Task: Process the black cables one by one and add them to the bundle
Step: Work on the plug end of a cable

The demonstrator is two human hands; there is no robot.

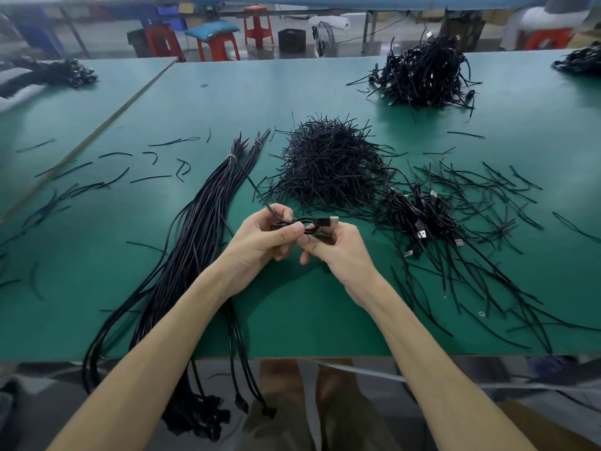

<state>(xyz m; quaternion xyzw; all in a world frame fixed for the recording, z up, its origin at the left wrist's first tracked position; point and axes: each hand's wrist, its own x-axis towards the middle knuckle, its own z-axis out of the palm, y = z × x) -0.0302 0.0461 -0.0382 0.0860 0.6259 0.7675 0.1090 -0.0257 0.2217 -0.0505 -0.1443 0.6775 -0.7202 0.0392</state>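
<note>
Two bare forearms reach over the near edge of the green worktop (292, 320), meeting just right of the long tied bundle of black cables (195, 229). The left hand (260, 236) pinches a small coiled black cable with a silver USB plug (312, 222) between thumb and fingers; the right hand (338, 252) curls its fingers round the same coil. Farther back, right of the bundle, sits a heap of short black ties (328, 164).
</note>
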